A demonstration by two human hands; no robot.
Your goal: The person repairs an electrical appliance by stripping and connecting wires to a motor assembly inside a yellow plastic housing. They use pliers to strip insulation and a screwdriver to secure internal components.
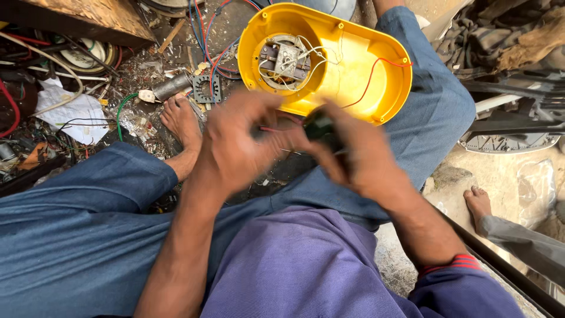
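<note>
A yellow oval plastic housing [353, 76] rests on my right knee, open side up, with a small motor [285, 59] and white and red wires inside. In front of it my right hand [359, 156] is closed around a small dark part [318, 125]. My left hand [235, 144] is blurred and pinches thin red wires [271, 129] that run toward that part. Both hands meet above my lap, over blue trousers.
My bare foot [179, 121] lies among scrap on the floor: coloured wires [206, 29], a metal cylinder [173, 85], white paper [73, 115]. Another person's bare foot [478, 203] is at the right. Dark cloth and fan parts [512, 138] sit at the upper right.
</note>
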